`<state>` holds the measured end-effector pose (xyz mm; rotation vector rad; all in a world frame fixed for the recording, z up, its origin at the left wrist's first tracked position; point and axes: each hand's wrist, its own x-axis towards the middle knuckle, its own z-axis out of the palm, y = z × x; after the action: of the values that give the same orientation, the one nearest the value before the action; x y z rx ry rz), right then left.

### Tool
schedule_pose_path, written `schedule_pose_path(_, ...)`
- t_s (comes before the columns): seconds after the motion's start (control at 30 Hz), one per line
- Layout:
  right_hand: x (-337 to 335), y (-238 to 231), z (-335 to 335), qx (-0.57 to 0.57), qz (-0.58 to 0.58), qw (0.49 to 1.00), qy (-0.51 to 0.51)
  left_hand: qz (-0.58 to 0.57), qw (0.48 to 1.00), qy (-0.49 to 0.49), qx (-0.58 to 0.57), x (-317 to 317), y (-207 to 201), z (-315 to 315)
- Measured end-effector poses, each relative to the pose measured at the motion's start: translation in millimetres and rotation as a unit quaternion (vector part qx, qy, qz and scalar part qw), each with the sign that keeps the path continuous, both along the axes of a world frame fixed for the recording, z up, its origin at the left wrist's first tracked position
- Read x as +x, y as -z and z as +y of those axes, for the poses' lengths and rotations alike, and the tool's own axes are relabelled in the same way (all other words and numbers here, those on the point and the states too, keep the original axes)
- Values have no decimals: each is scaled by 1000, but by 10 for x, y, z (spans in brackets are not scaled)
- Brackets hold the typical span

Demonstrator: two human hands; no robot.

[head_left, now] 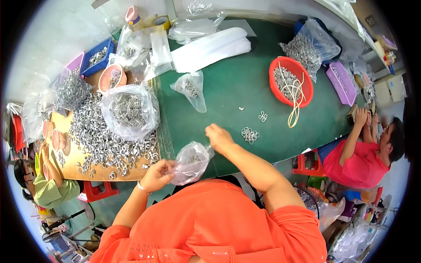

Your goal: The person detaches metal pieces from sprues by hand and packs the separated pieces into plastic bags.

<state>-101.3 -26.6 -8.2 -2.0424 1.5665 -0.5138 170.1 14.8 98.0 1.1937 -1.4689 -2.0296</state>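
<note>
I'd steady the clear bag (190, 165) gently: left hand (156, 176) pinches its left edge, right hand (219, 138) curls near its right, holding what I can't tell

Creases in the clear bag (191, 165) blur what lies inside, and whether the right hand (219, 138) pinches anything is hidden

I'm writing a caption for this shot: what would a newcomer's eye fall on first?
Probably the heap of metal rings spread over the wooden tabletop on the left, beside a large plastic bag full of metal pieces. Next comes the red basket toward the right of the green table, with a pale cord hanging over its rim. Nearest, the left hand holds a small plastic bag.
</note>
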Motion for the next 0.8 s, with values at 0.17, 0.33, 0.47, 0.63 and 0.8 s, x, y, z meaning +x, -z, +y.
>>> schedule_pose_path(0.17,-849,-21,-351,-44,50,964,257,90,995,20,-28,-234,-61,-120)
schedule_pose_path(0.33,-1024,-3,-440,-27,25,966,256,-212,933,-151,-248,-481,263,-308)
schedule_pose_path(0.47,-653,-353,-280,-8,-175,965,196,-76,950,-275,-124,-617,147,-253)
schedule_pose_path(0.63,218,-1285,-46,-38,-247,961,-117,201,872,-249,370,-763,-236,-372)
schedule_pose_path(0.8,129,-1563,-100,11,-254,967,-12,254,841,-284,384,-338,-142,-446)
